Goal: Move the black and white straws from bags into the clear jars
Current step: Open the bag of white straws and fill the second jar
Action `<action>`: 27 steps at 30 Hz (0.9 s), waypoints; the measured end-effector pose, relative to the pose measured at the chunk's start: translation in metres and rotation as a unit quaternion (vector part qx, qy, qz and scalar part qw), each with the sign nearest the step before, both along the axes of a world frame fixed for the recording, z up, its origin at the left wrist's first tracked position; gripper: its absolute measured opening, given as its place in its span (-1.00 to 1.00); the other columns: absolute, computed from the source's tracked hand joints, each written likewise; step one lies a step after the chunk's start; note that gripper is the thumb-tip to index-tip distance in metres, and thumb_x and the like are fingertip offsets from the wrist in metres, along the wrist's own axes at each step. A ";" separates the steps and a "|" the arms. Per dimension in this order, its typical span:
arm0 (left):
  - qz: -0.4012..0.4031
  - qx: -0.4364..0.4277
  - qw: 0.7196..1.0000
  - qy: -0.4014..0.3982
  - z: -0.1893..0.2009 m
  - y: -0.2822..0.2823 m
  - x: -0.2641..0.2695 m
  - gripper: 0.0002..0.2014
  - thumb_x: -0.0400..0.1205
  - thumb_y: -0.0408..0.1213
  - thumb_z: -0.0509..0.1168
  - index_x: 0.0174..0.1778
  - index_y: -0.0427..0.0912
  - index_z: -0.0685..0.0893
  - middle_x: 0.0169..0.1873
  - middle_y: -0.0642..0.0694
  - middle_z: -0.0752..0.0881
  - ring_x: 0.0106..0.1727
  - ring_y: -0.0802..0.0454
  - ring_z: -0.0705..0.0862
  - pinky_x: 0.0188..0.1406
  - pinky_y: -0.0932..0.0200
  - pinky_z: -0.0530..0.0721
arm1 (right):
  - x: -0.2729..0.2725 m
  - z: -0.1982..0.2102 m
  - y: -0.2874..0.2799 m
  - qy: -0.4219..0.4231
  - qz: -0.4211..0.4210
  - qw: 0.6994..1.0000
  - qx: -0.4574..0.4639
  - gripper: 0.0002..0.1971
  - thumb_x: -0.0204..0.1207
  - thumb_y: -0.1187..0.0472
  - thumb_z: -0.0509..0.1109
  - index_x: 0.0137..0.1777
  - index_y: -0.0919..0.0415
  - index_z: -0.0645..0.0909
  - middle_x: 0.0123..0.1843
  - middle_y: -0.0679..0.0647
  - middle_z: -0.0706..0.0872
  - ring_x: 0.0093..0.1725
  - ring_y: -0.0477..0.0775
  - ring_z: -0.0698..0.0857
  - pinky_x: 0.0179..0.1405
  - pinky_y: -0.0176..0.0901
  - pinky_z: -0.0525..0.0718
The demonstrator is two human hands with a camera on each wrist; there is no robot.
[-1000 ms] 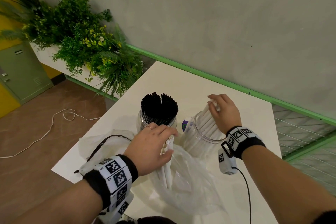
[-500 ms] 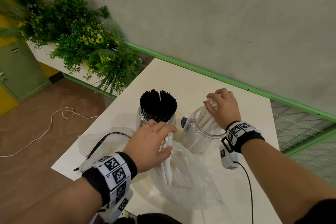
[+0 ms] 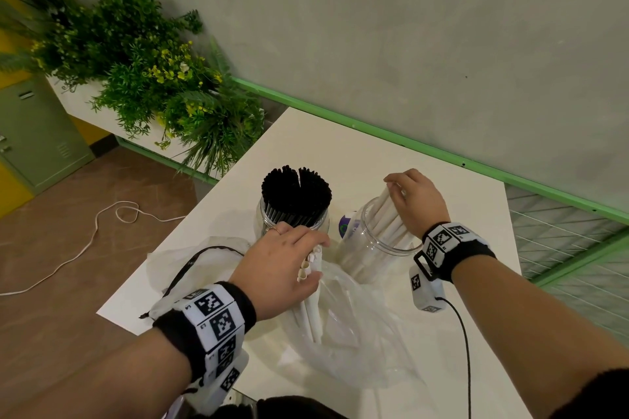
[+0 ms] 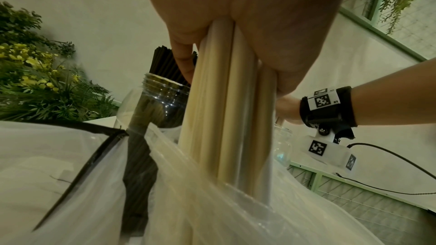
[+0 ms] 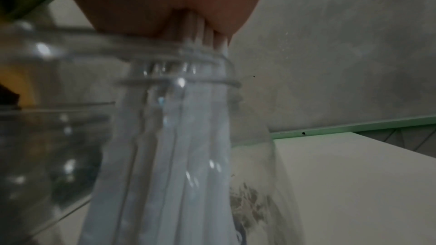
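My left hand (image 3: 289, 265) grips a bundle of white straws (image 3: 311, 299) whose lower ends stand in a clear plastic bag (image 3: 357, 333) at the table's front; the left wrist view shows the white straws (image 4: 226, 118) running down from my palm into the bag (image 4: 212, 211). My right hand (image 3: 408, 201) holds the tops of white straws (image 3: 388, 218) that stand inside the right clear jar (image 3: 374, 248); the right wrist view shows those straws (image 5: 179, 137) through the jar wall (image 5: 212, 81). The left clear jar (image 3: 292, 218) is packed with black straws (image 3: 296, 194).
A second bag with a black drawstring (image 3: 190, 265) lies limp at the left of the white table (image 3: 374, 160). A purple-and-green object (image 3: 349, 226) sits between the jars. Green plants (image 3: 153, 78) stand beyond the table's left edge, and a cable (image 3: 466, 350) trails from my right wrist.
My right hand has stayed on the straw tops in the right jar, shifting slightly. My left hand keeps its grip on the white straws in the bag, barely moved.
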State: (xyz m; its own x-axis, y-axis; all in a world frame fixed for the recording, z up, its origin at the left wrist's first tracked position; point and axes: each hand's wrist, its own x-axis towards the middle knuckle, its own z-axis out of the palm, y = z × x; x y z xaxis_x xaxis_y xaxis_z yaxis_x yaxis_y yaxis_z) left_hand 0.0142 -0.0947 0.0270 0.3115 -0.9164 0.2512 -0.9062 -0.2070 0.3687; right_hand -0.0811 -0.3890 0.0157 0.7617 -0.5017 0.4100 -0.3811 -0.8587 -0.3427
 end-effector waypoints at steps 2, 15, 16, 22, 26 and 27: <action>-0.001 -0.004 1.000 0.002 0.000 0.000 0.000 -0.63 0.48 0.04 0.22 0.21 0.14 0.48 -0.01 0.21 0.62 -0.09 0.13 0.42 0.00 0.39 0.20 | -0.001 0.001 0.001 0.010 -0.001 1.000 -0.001 -0.78 0.65 0.17 0.27 0.19 0.09 0.69 0.09 0.07 0.65 0.10 0.16 0.58 -0.06 -0.07 0.56; 0.005 0.026 1.000 0.012 0.001 -0.001 0.001 -0.63 0.52 0.05 0.22 0.26 0.16 0.46 0.07 0.22 0.59 0.01 0.10 0.42 0.05 0.38 0.24 | -0.008 -0.006 0.005 -0.022 0.019 0.995 -0.096 -0.65 0.64 0.13 0.11 0.15 0.27 0.68 0.01 0.19 0.65 -0.02 0.31 0.54 -0.05 0.12 0.64; 0.007 0.026 1.000 0.012 0.002 -0.001 0.001 -0.63 0.52 0.03 0.24 0.26 0.16 0.47 0.08 0.22 0.60 0.01 0.10 0.41 0.06 0.37 0.26 | -0.008 -0.006 0.005 -0.024 0.010 0.995 -0.100 -0.69 0.64 0.19 0.14 0.16 0.29 0.67 0.00 0.21 0.65 -0.02 0.32 0.54 -0.05 0.12 0.63; 0.009 0.032 0.999 0.019 0.004 -0.001 -0.001 -0.62 0.53 0.01 0.27 0.28 0.15 0.47 0.10 0.21 0.60 0.03 0.10 0.41 0.08 0.35 0.27 | -0.008 -0.003 0.007 0.027 -0.008 0.994 -0.107 -0.63 0.66 0.08 0.10 0.29 0.16 0.63 0.16 0.19 0.65 0.12 0.34 0.53 -0.02 0.19 0.64; 0.013 0.038 0.999 0.022 0.005 -0.002 -0.001 -0.60 0.53 0.01 0.29 0.29 0.14 0.47 0.11 0.20 0.58 0.06 0.08 0.42 0.10 0.34 0.28 | -0.013 0.002 0.010 0.077 -0.028 0.992 -0.093 -0.62 0.64 0.04 0.29 0.44 0.03 0.52 0.34 0.11 0.55 0.33 0.26 0.43 0.22 0.23 0.50; 0.014 0.042 0.999 0.023 0.005 -0.002 -0.001 -0.59 0.53 0.02 0.29 0.30 0.15 0.47 0.12 0.20 0.58 0.08 0.08 0.42 0.10 0.35 0.27 | -0.015 0.003 0.010 0.100 -0.032 0.989 -0.104 -0.57 0.61 -0.01 0.33 0.46 0.00 0.49 0.37 0.10 0.53 0.35 0.26 0.42 0.28 0.24 0.46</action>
